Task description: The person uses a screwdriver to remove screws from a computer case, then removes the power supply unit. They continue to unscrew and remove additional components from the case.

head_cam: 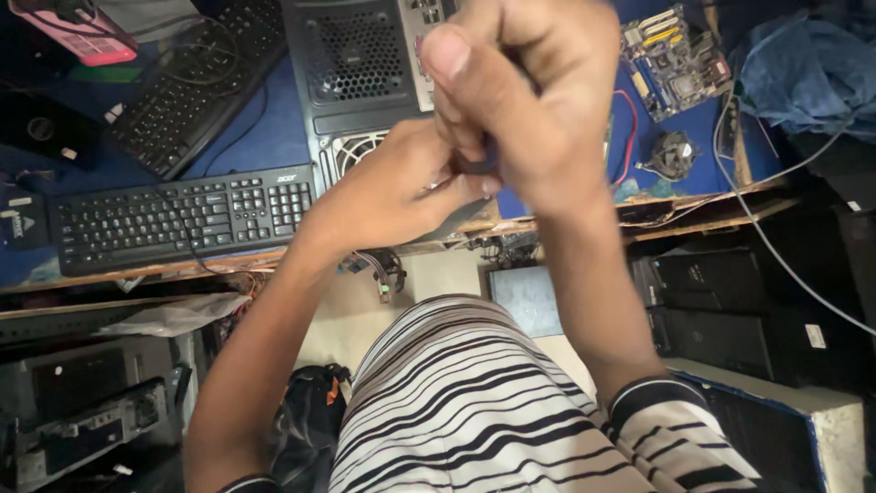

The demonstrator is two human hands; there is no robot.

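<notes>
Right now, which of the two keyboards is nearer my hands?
The front keyboard, lying level along the desk edge beside the left hand; the other keyboard sits angled farther back.

A small dark object (pixel 476 165) sits between the two hands, high above the surface and close to the camera. Only a short piece of it shows, a dark grey-blue strip at the place where the hands meet; its kind and full shape cannot be told, because the fingers (pixel 456 137) cover most of it. The right hand (pixel 529 100) is closed around it from above, and the left hand (pixel 392 192) pinches it from the lower side. It hangs in front of a black computer case (pixel 351 82).
</notes>
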